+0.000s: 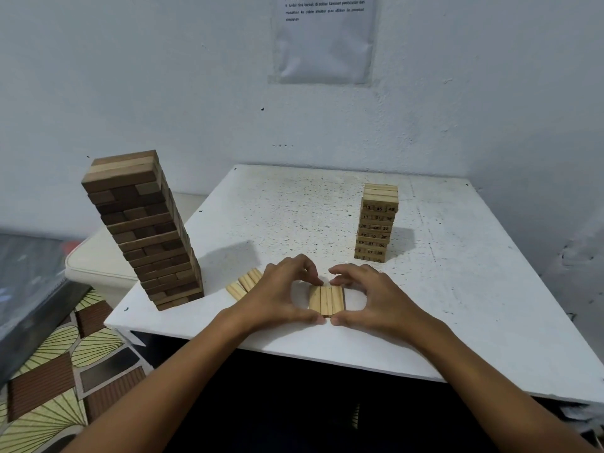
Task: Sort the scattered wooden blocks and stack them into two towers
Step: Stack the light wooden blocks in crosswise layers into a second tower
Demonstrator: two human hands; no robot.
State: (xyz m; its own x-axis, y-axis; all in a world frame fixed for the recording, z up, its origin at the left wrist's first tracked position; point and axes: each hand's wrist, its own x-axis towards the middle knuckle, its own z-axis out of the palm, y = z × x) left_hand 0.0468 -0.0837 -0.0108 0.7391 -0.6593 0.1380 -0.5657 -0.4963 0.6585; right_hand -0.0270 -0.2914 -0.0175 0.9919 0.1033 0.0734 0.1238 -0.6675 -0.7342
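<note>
On a speckled white surface [327, 204] stand a tall dark brown wooden block tower [143, 230] and a shorter pale numbered one [376, 223]. The left hand [277, 295] and right hand [376, 299] each pinch a row of small pale wooden blocks [327, 300] near the front edge, thumbs and fingertips squeezing its ends. Uneven pressure could buckle the row, scattering blocks.

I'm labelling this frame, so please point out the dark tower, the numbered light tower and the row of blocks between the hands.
dark tower [147, 230]: head view, front face mid-height.
numbered light tower [377, 223]: head view, numbered front face.
row of blocks [327, 299]: head view, top of middle block.
</note>
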